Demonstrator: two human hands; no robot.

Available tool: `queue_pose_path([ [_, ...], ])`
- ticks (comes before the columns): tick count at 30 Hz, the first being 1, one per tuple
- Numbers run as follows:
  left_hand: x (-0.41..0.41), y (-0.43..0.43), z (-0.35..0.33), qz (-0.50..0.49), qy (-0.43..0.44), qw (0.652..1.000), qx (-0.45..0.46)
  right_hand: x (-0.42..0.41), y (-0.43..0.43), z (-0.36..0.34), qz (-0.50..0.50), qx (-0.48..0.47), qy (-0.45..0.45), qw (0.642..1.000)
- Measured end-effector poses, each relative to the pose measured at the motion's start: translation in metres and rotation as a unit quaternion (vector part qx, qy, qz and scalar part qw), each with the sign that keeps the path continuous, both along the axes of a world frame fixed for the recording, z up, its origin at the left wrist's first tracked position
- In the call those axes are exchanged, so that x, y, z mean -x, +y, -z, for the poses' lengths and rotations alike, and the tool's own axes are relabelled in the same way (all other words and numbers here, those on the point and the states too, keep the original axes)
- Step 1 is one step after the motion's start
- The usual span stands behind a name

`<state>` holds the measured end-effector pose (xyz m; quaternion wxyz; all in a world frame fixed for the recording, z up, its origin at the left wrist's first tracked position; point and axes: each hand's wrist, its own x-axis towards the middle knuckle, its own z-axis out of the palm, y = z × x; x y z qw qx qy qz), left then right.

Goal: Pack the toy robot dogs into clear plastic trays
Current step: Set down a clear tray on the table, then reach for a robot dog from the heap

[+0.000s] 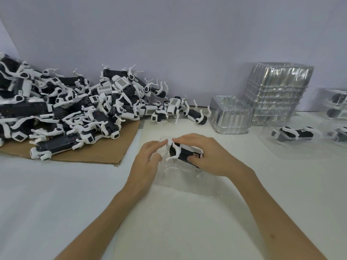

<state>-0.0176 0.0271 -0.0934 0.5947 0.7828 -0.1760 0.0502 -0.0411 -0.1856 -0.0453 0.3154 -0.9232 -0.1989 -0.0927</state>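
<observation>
Widest of all, a white tabletop [56, 194], running back to a pale wall. On its left, a big heap [65, 109] of black-and-white toys, spilling over a sheet of cardboard [105, 152], with a few strays just past the heap's right edge. Far right, a tall stack [277, 94] of empty clear trays, and a shorter stack [231, 117] just beside it on the left. In front of those, a packed tray [272, 147]; more of the same at the frame edge, cut off.

Centre, close to the body: the tray [187, 184] in work, flat on the tabletop, hard to trace through the clear plastic. Over its far half, both hands.

Right hand [212, 156]: grip clamped on the dog [185, 153], fingers curled over the top, thumb on the near side. Left hand [148, 158]: grip apart, fingers fairly straight, index tip touching the dog's white left end, holding nothing.

Dog: on its side, long axis roughly left to right, dipping a little toward the right, legs toward the body. Inside the right grip; just right of the left fingertips. Seated in the pocket or only resting on it? Cannot tell.

Smallest, a bent white leg [174, 156] jutting out at the left end, nearest the left hand. Likely next: tucking that leg down with the left, pressing the body in with the right.
</observation>
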Motion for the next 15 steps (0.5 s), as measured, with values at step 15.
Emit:
queue_pose_path([
  [15, 0.0007, 0.0001, -0.0011, -0.026, 0.055, 0.998, 0.016, -0.0026, -0.0017, 0.0032, 0.114, -0.017, -0.129, 0.985],
])
